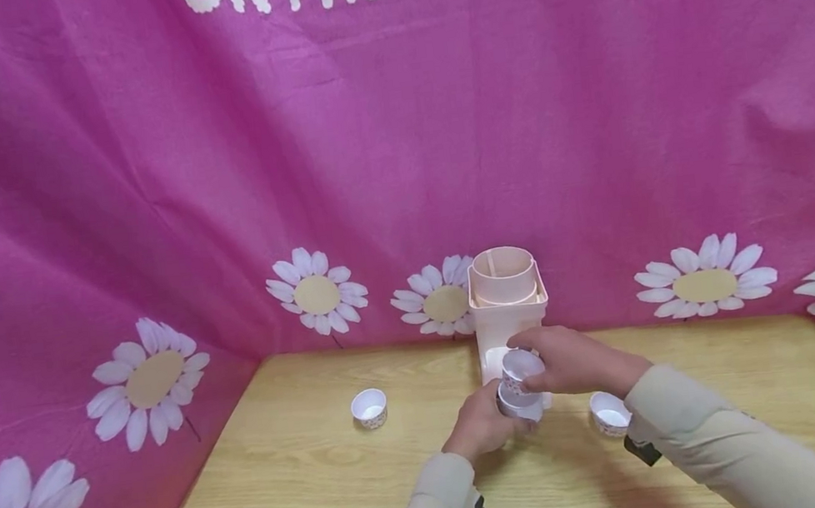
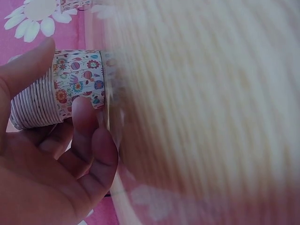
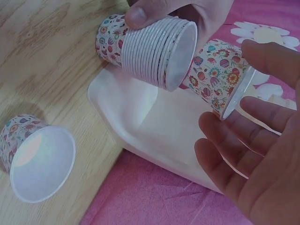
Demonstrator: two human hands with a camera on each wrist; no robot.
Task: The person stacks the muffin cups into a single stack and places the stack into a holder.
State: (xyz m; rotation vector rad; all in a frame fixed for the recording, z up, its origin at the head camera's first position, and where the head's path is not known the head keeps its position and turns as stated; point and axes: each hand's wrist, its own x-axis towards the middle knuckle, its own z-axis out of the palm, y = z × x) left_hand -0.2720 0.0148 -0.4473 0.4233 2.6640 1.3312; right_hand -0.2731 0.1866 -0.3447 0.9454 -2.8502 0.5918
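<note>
A stack of nested paper cups (image 3: pixel 150 54), white inside with a colourful flower print outside, is held in my left hand (image 1: pixel 481 421). In the left wrist view the thumb and fingers curl round the stacked cups (image 2: pixel 77 84). Just above the stack, my right hand (image 1: pixel 574 359) holds a single paper cup (image 3: pixel 218 75) of the same print near its rim, between thumb and fingers. The single cup's base faces the open mouth of the stack. Both hands are in front of a pale pink plastic dispenser (image 1: pixel 506 322) with a round tube on top.
One loose paper cup (image 1: pixel 370 409) stands upright on the wooden table (image 1: pixel 313 483) to the left. Another loose cup (image 1: pixel 610 414) stands to the right, partly behind the right sleeve. A magenta cloth (image 1: pixel 394 138) with daisies hangs behind the table and on its left.
</note>
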